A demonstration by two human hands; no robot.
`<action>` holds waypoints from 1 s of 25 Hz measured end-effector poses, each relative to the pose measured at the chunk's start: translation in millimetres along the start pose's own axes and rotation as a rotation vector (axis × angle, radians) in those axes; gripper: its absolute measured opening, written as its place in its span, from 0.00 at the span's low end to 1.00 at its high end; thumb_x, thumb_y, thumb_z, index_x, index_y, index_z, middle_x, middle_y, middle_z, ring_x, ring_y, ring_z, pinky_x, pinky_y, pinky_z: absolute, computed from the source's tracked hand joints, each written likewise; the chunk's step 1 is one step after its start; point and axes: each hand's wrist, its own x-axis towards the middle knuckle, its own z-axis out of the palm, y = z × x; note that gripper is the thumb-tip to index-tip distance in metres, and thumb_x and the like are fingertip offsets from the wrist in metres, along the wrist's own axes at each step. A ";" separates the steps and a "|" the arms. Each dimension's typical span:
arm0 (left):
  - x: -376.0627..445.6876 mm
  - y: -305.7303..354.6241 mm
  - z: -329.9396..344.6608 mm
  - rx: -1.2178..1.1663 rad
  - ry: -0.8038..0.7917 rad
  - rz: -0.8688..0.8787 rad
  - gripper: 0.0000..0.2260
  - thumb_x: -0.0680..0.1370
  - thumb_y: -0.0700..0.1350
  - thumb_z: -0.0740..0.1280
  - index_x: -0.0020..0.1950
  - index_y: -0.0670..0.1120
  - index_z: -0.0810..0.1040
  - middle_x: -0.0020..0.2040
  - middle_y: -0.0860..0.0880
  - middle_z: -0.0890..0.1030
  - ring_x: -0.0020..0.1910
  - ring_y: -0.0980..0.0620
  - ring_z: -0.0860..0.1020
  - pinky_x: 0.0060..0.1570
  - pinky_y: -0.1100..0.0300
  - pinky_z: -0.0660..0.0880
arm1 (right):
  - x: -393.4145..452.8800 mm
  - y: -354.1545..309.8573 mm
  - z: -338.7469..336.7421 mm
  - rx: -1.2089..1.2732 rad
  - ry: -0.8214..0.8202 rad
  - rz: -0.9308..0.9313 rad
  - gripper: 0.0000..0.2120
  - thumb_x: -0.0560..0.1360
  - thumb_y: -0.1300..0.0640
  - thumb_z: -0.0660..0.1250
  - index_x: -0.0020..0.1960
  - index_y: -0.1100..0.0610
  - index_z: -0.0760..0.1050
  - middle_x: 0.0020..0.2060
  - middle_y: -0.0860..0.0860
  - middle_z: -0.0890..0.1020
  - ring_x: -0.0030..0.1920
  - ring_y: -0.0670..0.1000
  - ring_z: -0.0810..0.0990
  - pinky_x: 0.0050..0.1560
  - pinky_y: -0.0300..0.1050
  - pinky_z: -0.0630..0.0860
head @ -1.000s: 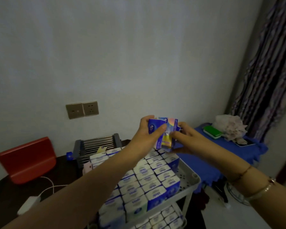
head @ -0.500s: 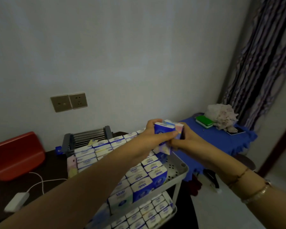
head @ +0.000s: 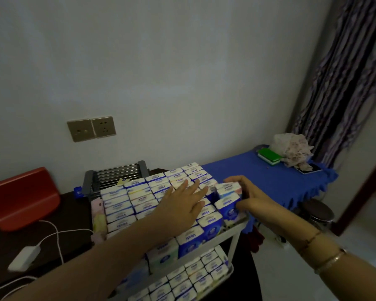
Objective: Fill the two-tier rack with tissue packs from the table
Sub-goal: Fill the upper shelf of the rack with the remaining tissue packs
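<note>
Blue-and-white tissue packs [head: 139, 197] fill the rack's [head: 231, 232] top tier in tight rows; more packs line the lower tier [head: 195, 276]. Left hand [head: 182, 205] lies flat, fingers straight, on the top rows. Right hand [head: 251, 197] grips a small stack of packs [head: 228, 199] at the tier's right edge, thumb over the top, fingers curled under. Hands apart. Blue table [head: 269, 177] just right of the rack; red seat [head: 20, 196] far left.
</note>
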 end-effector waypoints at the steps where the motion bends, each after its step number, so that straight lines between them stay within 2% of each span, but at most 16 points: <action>1: -1.8 0.0 2.4 0.006 0.030 -0.005 0.22 0.83 0.54 0.45 0.77 0.57 0.46 0.78 0.55 0.45 0.77 0.52 0.43 0.74 0.49 0.42 | 1.2 5.3 3.0 0.019 0.012 0.003 0.25 0.72 0.76 0.60 0.59 0.49 0.68 0.60 0.56 0.74 0.58 0.55 0.79 0.51 0.57 0.80; 4: -4.7 0.0 6.9 0.000 0.080 -0.003 0.22 0.83 0.55 0.44 0.77 0.58 0.46 0.78 0.55 0.46 0.77 0.53 0.43 0.73 0.51 0.41 | 2.4 12.0 13.5 0.021 -0.028 0.054 0.30 0.72 0.75 0.59 0.63 0.45 0.63 0.62 0.54 0.73 0.56 0.54 0.79 0.48 0.51 0.81; 6: -5.7 -0.2 7.2 -0.032 0.092 0.007 0.21 0.83 0.55 0.44 0.76 0.59 0.47 0.78 0.56 0.47 0.77 0.54 0.44 0.73 0.51 0.41 | 3.0 9.5 16.8 -0.095 -0.069 0.076 0.33 0.73 0.73 0.61 0.66 0.43 0.57 0.63 0.54 0.70 0.53 0.50 0.79 0.42 0.43 0.80; 8: -6.8 -0.8 7.6 -0.054 0.102 0.020 0.21 0.82 0.56 0.44 0.76 0.60 0.46 0.78 0.56 0.47 0.77 0.54 0.44 0.73 0.50 0.41 | 1.4 6.5 14.6 -0.220 -0.085 0.064 0.37 0.73 0.70 0.64 0.71 0.44 0.50 0.64 0.52 0.68 0.51 0.46 0.79 0.41 0.39 0.80; 10: -8.2 -1.0 8.0 -0.067 0.116 0.030 0.21 0.83 0.55 0.45 0.76 0.61 0.46 0.78 0.56 0.48 0.77 0.54 0.45 0.73 0.50 0.41 | -4.3 6.5 9.5 -0.390 -0.095 -0.056 0.41 0.73 0.67 0.68 0.72 0.42 0.48 0.67 0.49 0.65 0.58 0.42 0.76 0.46 0.35 0.79; 11: -8.8 -1.1 8.9 -0.068 0.122 0.033 0.21 0.83 0.55 0.45 0.76 0.61 0.47 0.78 0.57 0.48 0.77 0.54 0.45 0.73 0.50 0.40 | -8.5 6.5 7.5 -0.531 -0.107 -0.129 0.41 0.73 0.65 0.69 0.73 0.40 0.48 0.72 0.49 0.60 0.66 0.39 0.69 0.49 0.32 0.77; 12: -9.0 -1.1 9.9 -0.062 0.124 0.036 0.21 0.83 0.55 0.45 0.76 0.61 0.48 0.78 0.57 0.49 0.77 0.54 0.45 0.73 0.50 0.40 | -12.5 6.9 6.7 -0.710 -0.126 -0.187 0.41 0.74 0.62 0.68 0.74 0.39 0.47 0.76 0.47 0.50 0.71 0.37 0.57 0.54 0.30 0.74; 14: -9.6 -0.3 10.6 -0.037 0.125 0.043 0.20 0.83 0.55 0.46 0.75 0.62 0.49 0.78 0.57 0.49 0.77 0.53 0.45 0.73 0.49 0.40 | -17.3 10.5 8.1 -1.018 -0.165 -0.256 0.40 0.76 0.58 0.64 0.76 0.41 0.40 0.75 0.44 0.35 0.73 0.41 0.41 0.69 0.38 0.64; 16: -8.7 0.4 9.6 -0.019 0.118 0.038 0.20 0.83 0.54 0.46 0.76 0.62 0.49 0.78 0.57 0.48 0.77 0.53 0.44 0.73 0.49 0.41 | -18.8 11.3 12.1 -1.156 -0.175 -0.263 0.39 0.78 0.54 0.60 0.74 0.41 0.33 0.74 0.46 0.31 0.75 0.46 0.34 0.76 0.48 0.51; 18: -8.1 0.7 8.0 -0.035 0.116 0.035 0.20 0.83 0.53 0.47 0.76 0.60 0.50 0.78 0.57 0.49 0.77 0.53 0.45 0.73 0.49 0.41 | -21.4 7.5 16.5 -1.120 -0.171 -0.215 0.38 0.78 0.53 0.59 0.74 0.40 0.33 0.74 0.46 0.32 0.75 0.47 0.35 0.76 0.50 0.50; 21: -9.6 -1.7 4.8 -0.205 0.170 0.041 0.20 0.83 0.52 0.51 0.76 0.57 0.56 0.77 0.57 0.55 0.77 0.55 0.49 0.74 0.51 0.42 | -25.9 -2.8 17.8 -0.990 -0.087 -0.174 0.40 0.75 0.58 0.61 0.76 0.42 0.40 0.76 0.44 0.38 0.76 0.45 0.38 0.76 0.53 0.51; 23: -13.5 -6.6 -1.7 -0.365 0.228 0.039 0.19 0.82 0.50 0.55 0.73 0.55 0.63 0.75 0.56 0.62 0.75 0.57 0.55 0.74 0.53 0.43 | -31.0 -17.9 22.8 -0.910 -0.017 -0.196 0.39 0.73 0.62 0.62 0.76 0.42 0.46 0.77 0.42 0.42 0.75 0.42 0.39 0.75 0.54 0.54; 25: -23.8 -19.6 -11.8 -0.454 0.303 0.052 0.16 0.82 0.48 0.57 0.69 0.54 0.70 0.71 0.55 0.69 0.71 0.57 0.64 0.75 0.52 0.49 | -33.9 -36.8 39.4 -0.871 0.012 -0.243 0.38 0.72 0.64 0.61 0.75 0.42 0.51 0.77 0.41 0.46 0.75 0.41 0.42 0.75 0.48 0.54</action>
